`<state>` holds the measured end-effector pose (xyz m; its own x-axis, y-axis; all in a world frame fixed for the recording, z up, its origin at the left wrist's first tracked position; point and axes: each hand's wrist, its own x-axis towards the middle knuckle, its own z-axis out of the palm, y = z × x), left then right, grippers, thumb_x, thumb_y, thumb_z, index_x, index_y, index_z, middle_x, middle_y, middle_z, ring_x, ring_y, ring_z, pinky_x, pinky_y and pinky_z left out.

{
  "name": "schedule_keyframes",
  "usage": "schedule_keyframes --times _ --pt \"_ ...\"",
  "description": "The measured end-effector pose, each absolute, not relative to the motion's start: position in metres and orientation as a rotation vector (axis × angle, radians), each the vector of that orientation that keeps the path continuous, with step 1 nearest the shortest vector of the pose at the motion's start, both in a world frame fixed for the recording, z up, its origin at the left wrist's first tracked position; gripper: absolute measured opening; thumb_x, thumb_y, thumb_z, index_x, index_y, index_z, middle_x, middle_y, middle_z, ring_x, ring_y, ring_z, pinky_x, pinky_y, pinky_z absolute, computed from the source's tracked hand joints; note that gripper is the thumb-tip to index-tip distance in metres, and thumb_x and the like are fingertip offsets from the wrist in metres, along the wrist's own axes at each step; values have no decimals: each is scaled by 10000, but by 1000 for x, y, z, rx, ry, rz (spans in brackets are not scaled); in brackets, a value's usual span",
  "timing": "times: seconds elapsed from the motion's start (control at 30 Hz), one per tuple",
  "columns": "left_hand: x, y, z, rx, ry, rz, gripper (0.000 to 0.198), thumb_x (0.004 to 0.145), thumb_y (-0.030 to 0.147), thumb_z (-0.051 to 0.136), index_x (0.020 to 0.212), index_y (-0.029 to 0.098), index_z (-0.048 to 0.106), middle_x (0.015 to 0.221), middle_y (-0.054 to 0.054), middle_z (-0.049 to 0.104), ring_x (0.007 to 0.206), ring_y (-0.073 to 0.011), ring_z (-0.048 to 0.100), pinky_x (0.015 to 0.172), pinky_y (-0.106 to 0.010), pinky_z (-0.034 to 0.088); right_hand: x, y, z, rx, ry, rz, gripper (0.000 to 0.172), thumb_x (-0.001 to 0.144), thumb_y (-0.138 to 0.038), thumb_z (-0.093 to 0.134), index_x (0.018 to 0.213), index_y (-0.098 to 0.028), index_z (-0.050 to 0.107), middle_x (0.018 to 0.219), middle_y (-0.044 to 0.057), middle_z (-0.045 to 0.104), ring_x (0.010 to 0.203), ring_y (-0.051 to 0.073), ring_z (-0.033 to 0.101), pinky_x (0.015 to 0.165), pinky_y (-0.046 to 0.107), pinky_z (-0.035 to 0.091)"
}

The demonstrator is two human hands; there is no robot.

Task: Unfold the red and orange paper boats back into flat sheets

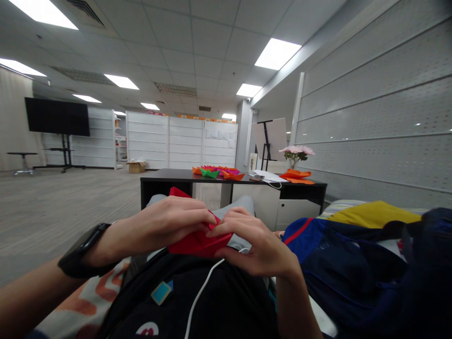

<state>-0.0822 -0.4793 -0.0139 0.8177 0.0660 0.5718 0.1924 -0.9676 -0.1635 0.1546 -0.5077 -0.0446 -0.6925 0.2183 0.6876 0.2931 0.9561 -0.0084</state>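
Observation:
Both of my hands pinch a folded piece of red paper (196,243) held over my lap. My left hand (165,226), with a black watch (82,252) on its wrist, covers the paper's upper left part, fingers closed on it. My right hand (254,242) grips its right end with thumb and fingers pressed together. A red corner of the paper sticks up behind my left hand. A white cable (199,293) runs down over the black clothing (212,301) under my hands.
A dark desk (169,178) stands ahead with several folded paper pieces in orange, green and pink (217,172), more orange paper (297,176) and a pot of pink flowers (296,151). Blue and yellow fabric (353,254) lies at my right. A black screen (57,117) stands far left.

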Motion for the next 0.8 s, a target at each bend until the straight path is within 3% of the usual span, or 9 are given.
schedule_keyframes --times 0.13,0.2,0.3,0.4,0.63,0.8 --pt "-80 -476 -18 -2779 -465 -1137 198 925 117 520 954 174 708 869 -8 753 744 -81 684 679 -138 479 149 -512 -47 -417 -2084 -156 547 846 -65 599 1347 -248 475 1210 73 610 1145 201 570 985 371 468" --pt "-77 -475 -19 -2776 -639 -1241 139 885 162 590 892 176 728 773 15 749 654 -72 668 613 -134 471 143 -514 -49 -473 -1879 -231 532 842 -97 616 1331 -253 476 1276 90 554 1205 225 533 1008 403 460" --pt "-73 -474 -20 -2743 -896 -1462 133 829 275 668 772 172 730 642 28 711 559 -77 622 528 -142 455 131 -517 -53 -666 -1663 -188 414 817 -259 716 1187 -231 530 1158 86 591 1034 235 606 818 380 528" --pt "-71 -472 -19 -2649 -1050 -1685 192 810 341 678 744 167 723 659 11 719 588 -99 643 535 -152 484 118 -516 -56 -880 -1693 147 535 755 -356 782 1186 -221 496 1008 47 651 798 192 655 636 323 536" --pt "-76 -468 -12 -2961 -1032 -1639 240 753 312 754 963 204 715 950 -8 757 803 -148 726 710 -202 603 109 -498 -58 -753 -1559 466 476 897 -351 615 1317 -221 430 986 43 688 765 160 697 631 271 572" --pt "-77 -466 -19 -2886 -1086 -1744 320 748 386 782 999 200 712 929 -19 765 772 -164 730 675 -226 616 107 -502 -59 -759 -1618 504 789 741 -300 798 1410 -235 385 1149 85 681 928 208 708 689 270 612"
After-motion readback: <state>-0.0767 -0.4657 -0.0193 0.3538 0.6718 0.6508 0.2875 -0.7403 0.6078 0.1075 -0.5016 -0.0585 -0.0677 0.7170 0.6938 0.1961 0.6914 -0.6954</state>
